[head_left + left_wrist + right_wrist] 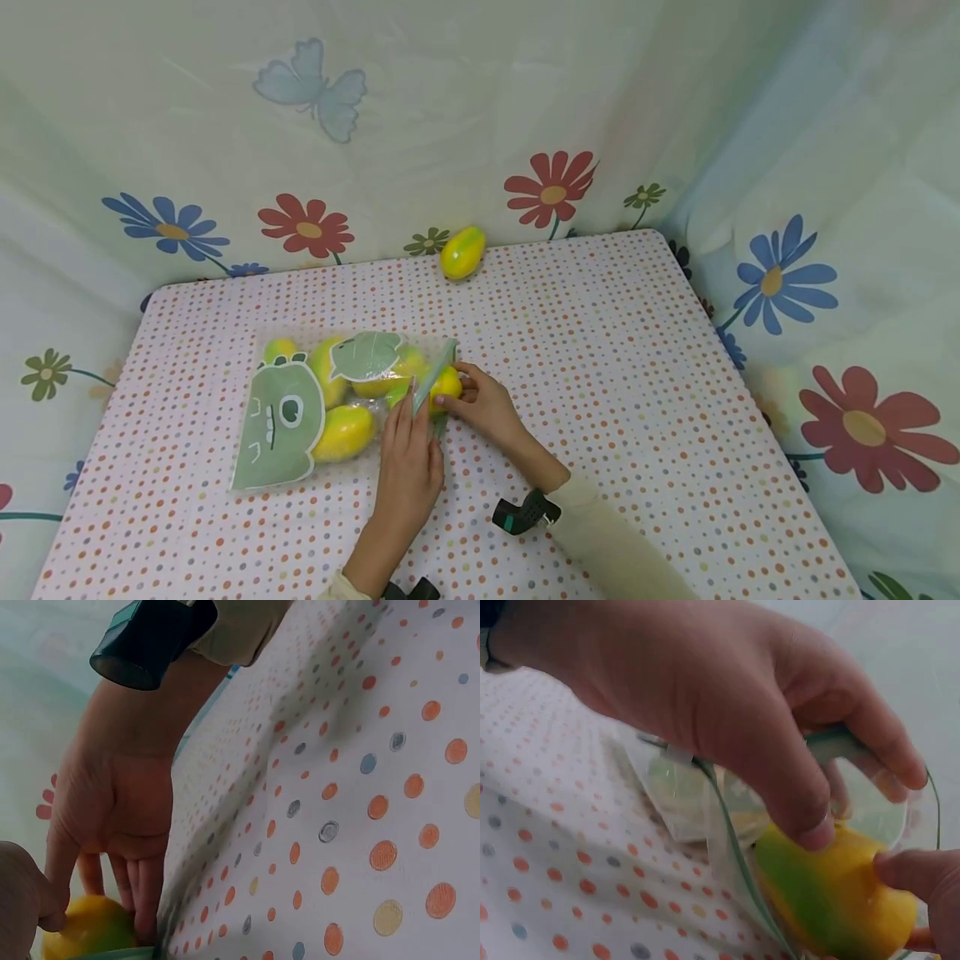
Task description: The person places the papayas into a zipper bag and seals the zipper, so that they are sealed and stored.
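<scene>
A clear zip bag (pixel 281 433) with green dinosaur prints lies on the table's left half, with several yellow-green mangoes inside. Its green-edged mouth faces right. At that mouth my right hand (pixel 487 408) holds a mango (pixel 832 892), thumb on the near side and fingers around it, partly hidden by the bag's edge. My left hand (pixel 408 467) lies across the bag by the mouth and grips its edge; in the right wrist view a left fingertip (pixel 900 870) touches the same mango. The right hand (pixel 120 802) also shows in the left wrist view.
Another mango (pixel 462 252) sits alone at the table's back edge, close to the flowered curtain (pixel 420 125). A dotted cloth (pixel 622 375) covers the table. Black cameras (pixel 527 512) are strapped to the wrists.
</scene>
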Tool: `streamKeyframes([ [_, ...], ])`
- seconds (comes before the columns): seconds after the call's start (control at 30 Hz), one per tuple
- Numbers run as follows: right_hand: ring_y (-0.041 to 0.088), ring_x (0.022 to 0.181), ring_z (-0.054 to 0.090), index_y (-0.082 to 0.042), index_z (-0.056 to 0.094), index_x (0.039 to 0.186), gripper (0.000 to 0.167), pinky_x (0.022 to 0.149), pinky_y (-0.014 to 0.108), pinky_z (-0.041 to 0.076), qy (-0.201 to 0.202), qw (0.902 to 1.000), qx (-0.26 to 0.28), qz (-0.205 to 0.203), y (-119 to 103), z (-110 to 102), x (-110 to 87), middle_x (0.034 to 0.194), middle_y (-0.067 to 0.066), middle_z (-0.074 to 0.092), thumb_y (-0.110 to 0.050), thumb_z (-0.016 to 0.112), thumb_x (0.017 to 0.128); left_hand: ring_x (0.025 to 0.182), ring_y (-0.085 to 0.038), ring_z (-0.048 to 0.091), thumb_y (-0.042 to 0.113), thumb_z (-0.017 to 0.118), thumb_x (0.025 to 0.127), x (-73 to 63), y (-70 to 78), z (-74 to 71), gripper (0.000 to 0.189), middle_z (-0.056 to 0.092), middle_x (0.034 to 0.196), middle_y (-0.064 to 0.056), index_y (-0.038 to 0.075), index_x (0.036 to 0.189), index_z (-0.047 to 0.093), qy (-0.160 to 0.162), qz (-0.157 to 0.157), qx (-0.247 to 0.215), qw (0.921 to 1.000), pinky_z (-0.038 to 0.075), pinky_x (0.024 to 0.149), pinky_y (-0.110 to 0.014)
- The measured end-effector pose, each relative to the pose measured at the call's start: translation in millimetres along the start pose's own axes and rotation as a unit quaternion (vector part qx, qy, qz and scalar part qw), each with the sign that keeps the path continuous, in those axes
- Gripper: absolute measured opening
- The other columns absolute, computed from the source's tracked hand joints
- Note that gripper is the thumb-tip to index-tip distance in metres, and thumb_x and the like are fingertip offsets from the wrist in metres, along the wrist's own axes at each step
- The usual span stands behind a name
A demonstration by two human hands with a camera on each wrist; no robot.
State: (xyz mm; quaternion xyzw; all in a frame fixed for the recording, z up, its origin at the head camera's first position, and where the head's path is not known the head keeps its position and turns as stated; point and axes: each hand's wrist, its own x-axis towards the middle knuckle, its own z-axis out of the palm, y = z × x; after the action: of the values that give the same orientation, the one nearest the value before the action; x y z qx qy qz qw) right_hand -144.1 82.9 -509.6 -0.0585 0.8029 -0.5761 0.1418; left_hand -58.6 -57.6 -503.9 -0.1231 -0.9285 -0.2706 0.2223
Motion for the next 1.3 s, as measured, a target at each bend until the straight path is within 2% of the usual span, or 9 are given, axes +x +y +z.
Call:
streamKeyframes([
  [0.1,0.031,0.104,0.069,-0.002,0.044,0.144,0.062,0.082,0.034,0.058,-0.025,0.9992,0.029,-0.009,-2.8,3.8,-5.0,0.124,0.024,0.062,-0.016,0.069,0.088,0.132,-0.039,0.040,-0.009,0.068,0.077,0.3,0.8,-0.6,0.071,0.034,0.155,-0.021,-0.003,0.143,0.043,0.008,0.008,0.001,0.9999,0.038,0.106,-0.047],
  [0.3,0.025,0.089,0.072,-0.004,0.051,0.130,0.043,0.073,0.031,0.059,-0.029,0.9966,0.075,0.013,-2.9,14.6,-10.2,0.114,0.023,0.068,-0.014,0.066,0.091,0.132,-0.040,0.041,-0.008,0.068,0.078,1.6,3.6,-1.7,0.070,0.038,0.153,-0.021,-0.003,0.143,0.043,0.010,0.011,-0.007,0.9999,0.037,0.107,-0.048],
  [0.47,0.022,0.081,0.071,-0.004,0.052,0.116,0.030,0.066,0.030,0.057,-0.022,0.9994,0.024,0.009,-2.7,24.6,-9.1,0.109,0.020,0.071,-0.015,0.065,0.091,0.132,-0.042,0.041,-0.004,0.066,0.080,1.0,5.5,-0.7,0.069,0.040,0.151,-0.023,-0.003,0.145,0.041,0.004,0.017,-0.013,0.9998,0.035,0.108,-0.050],
  [0.7,0.026,0.092,0.070,0.001,0.071,0.103,0.022,0.082,0.037,0.056,-0.003,0.9969,-0.069,-0.039,-3.3,34.3,-5.8,0.094,0.014,0.075,-0.009,0.064,0.085,0.133,-0.040,0.041,-0.007,0.061,0.080,-2.2,8.4,1.9,0.071,0.038,0.152,-0.025,-0.002,0.147,0.039,-0.005,0.034,-0.025,0.9991,0.034,0.109,-0.047],
  [0.77,0.021,0.084,0.067,0.001,0.072,0.098,0.019,0.076,0.032,0.054,-0.007,0.9963,-0.074,-0.042,-4.1,33.8,-6.1,0.089,0.013,0.075,-0.009,0.064,0.085,0.134,-0.039,0.041,-0.007,0.060,0.080,-2.8,8.1,1.8,0.072,0.038,0.152,-0.024,-0.002,0.148,0.038,-0.007,0.034,-0.025,0.9991,0.033,0.109,-0.045],
  [0.93,0.009,0.066,0.058,0.002,0.071,0.105,0.024,0.059,0.021,0.050,-0.042,0.9984,-0.011,-0.036,-3.0,26.7,-7.2,0.088,0.012,0.073,-0.010,0.058,0.090,0.134,-0.038,0.041,-0.005,0.063,0.080,-3.1,5.7,2.1,0.073,0.037,0.154,-0.023,-0.002,0.148,0.037,-0.009,0.028,-0.034,0.9990,0.034,0.109,-0.046],
  [1.03,0.014,0.067,0.065,0.005,0.070,0.110,0.026,0.059,0.025,0.055,-0.048,0.9977,0.042,-0.023,0.8,20.4,-5.9,0.091,0.015,0.073,-0.008,0.054,0.093,0.135,-0.038,0.039,-0.003,0.066,0.081,-4.8,3.8,2.5,0.075,0.036,0.154,-0.021,-0.001,0.150,0.035,-0.015,0.017,-0.040,0.9989,0.034,0.108,-0.047],
  [1.17,0.030,0.079,0.072,0.008,0.068,0.109,0.023,0.067,0.037,0.060,-0.024,0.9959,0.086,-0.013,4.7,8.0,-1.5,0.097,0.024,0.072,-0.005,0.054,0.095,0.135,-0.038,0.039,0.000,0.068,0.082,-7.9,2.4,3.2,0.075,0.038,0.153,-0.021,0.000,0.149,0.036,-0.021,0.003,-0.047,0.9987,0.034,0.108,-0.049],
  [1.3,0.035,0.080,0.071,0.006,0.069,0.107,0.020,0.069,0.040,0.060,0.017,0.9953,0.095,-0.007,0.9,-8.4,6.1,0.094,0.024,0.071,-0.006,0.056,0.097,0.134,-0.039,0.040,0.001,0.068,0.083,-10.1,2.7,3.8,0.072,0.038,0.153,-0.022,-0.001,0.148,0.038,-0.025,-0.008,-0.057,0.9980,0.035,0.107,-0.052],
])
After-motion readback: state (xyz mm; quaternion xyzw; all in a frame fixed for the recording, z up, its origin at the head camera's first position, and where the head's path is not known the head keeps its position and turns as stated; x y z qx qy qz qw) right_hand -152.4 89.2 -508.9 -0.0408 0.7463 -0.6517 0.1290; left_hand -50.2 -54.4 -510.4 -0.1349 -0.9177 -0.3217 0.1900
